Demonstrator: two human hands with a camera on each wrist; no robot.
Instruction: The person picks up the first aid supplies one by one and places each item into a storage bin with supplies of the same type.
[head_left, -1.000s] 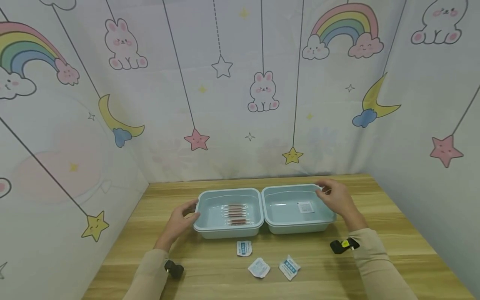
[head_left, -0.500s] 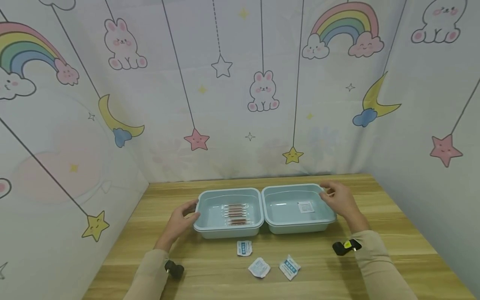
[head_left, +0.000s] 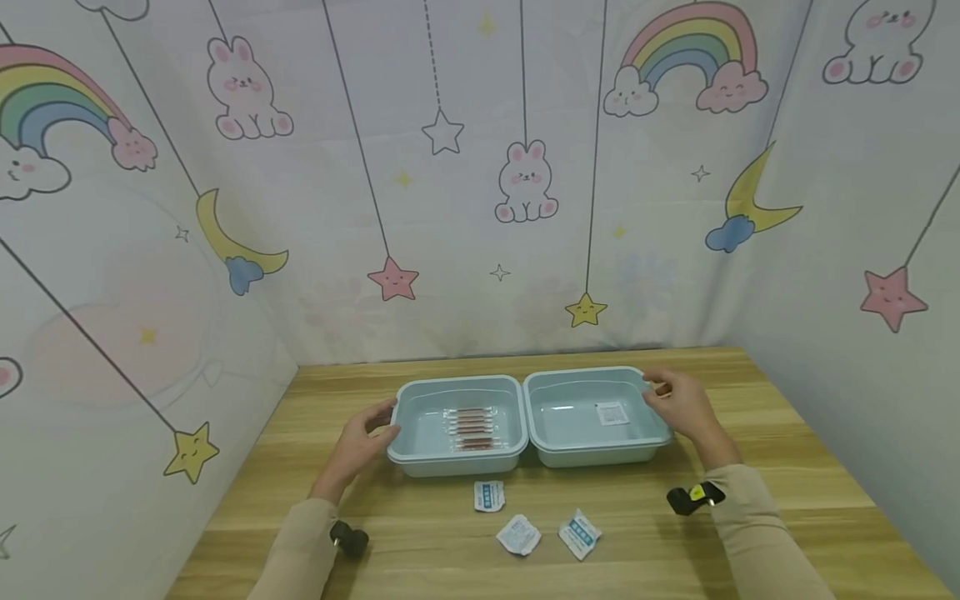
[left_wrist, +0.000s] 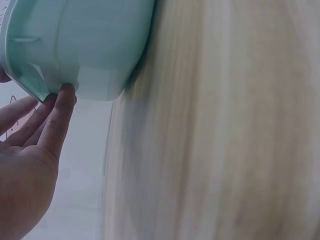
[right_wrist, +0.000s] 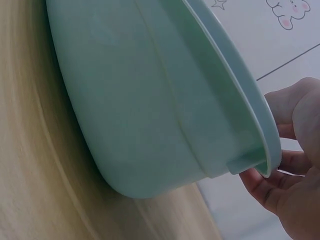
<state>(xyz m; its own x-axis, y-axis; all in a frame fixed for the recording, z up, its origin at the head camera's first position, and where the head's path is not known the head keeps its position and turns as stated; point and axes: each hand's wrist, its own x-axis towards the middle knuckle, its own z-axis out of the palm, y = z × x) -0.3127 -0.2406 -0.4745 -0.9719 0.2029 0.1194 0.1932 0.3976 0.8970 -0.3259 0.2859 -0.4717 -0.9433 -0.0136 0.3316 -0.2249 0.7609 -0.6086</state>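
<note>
Two light blue plastic trays stand side by side on the table. My left hand holds the left tray at its outer left end; in the left wrist view its fingers reach under the rim against the outer wall. Inside that tray lies a row of clear-wrapped brown swabs. My right hand pinches the rim of the right tray at its right end, thumb above and fingers below in the right wrist view. A small white square packet lies flat in this tray.
Three small white packets lie in front of the trays: a blue-labelled one, a plain-looking one and another with a blue label. Patterned cloth walls bound the wooden table behind and at both sides.
My right hand has shifted slightly right and toward me along the right tray's rim. The left hand, both trays and the packets stay in place.
</note>
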